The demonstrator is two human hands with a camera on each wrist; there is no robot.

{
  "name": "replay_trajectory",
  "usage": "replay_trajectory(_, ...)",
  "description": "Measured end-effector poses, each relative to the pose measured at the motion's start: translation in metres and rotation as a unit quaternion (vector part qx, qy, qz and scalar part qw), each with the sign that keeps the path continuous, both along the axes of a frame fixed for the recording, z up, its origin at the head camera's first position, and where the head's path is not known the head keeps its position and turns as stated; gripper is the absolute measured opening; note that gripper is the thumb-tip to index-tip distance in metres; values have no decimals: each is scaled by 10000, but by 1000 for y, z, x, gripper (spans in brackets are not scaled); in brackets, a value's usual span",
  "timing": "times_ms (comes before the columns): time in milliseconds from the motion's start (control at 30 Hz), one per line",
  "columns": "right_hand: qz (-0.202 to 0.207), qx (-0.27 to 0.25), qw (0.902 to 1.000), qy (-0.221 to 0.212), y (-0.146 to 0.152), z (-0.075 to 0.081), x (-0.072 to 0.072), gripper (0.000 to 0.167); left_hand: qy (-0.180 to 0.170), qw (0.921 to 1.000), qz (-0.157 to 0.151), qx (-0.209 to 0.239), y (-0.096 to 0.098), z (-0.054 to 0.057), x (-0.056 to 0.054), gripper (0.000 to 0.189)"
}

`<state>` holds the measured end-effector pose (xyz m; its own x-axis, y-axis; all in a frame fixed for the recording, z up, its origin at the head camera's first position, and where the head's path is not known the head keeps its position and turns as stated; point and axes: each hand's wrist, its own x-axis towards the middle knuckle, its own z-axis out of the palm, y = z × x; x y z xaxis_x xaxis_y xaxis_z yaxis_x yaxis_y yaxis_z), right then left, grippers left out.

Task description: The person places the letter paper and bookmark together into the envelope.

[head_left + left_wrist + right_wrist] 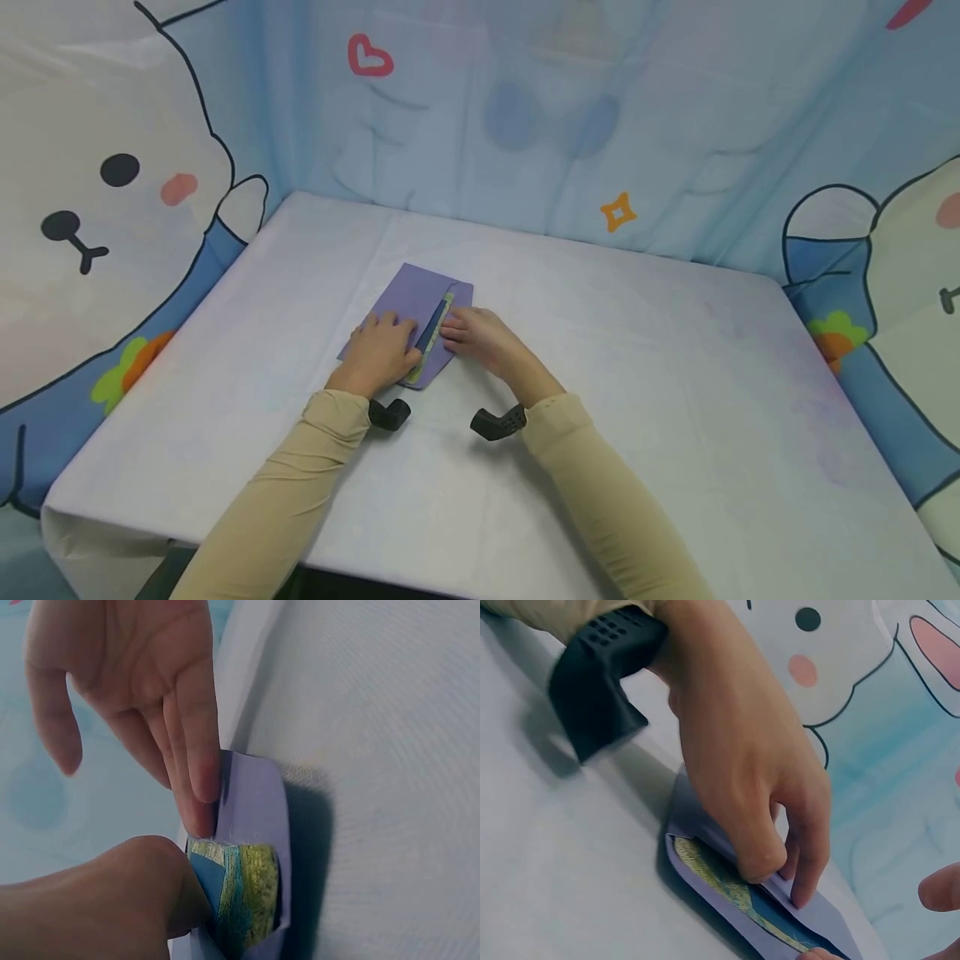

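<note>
A purple envelope (405, 292) lies on the table with its opening toward the right hand. Inside the opening shows a flat insert (259, 892) with blue, teal and yellow-green colouring; most of it is hidden in the pocket. My left hand (378, 350) holds the envelope's front panel, its thumb (161, 881) at the pocket's mouth and fingers bent onto the purple paper. Across the opening, my right hand (483, 337) touches the flap side with straight fingers held together. Its thumb stands apart from them in the left wrist view.
A white cloth covers the table (675, 400). A blue curtain (450, 142) with cartoon animals hangs behind it and along both sides. Each wrist wears a black camera mount (498, 422) close above the cloth.
</note>
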<state>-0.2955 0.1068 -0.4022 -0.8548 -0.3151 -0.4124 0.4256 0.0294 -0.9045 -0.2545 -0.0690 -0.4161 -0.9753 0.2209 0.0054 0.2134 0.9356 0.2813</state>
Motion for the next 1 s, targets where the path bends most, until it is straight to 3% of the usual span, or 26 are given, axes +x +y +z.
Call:
replay_trajectory(200, 244, -123, 9995, -161, 2, 3, 16, 59, -63, 10000, 28, -29, -2, 3, -2, 53)
replay_trajectory(400, 301, -388, 9981, -382, -4, 1, 22, 60, -125, 9999, 3, 2, -3, 2, -2, 53)
replay_trajectory(733, -321, -1126, 9909, -658, -3, 3, 27, 60, -65, 10000, -36, 42, -1, 0, -2, 53)
replay_trajectory(1000, -377, -1205, 9893, -736, -9, 2, 30, 64, -74, 9999, -31, 109, -1, 0, -2, 54)
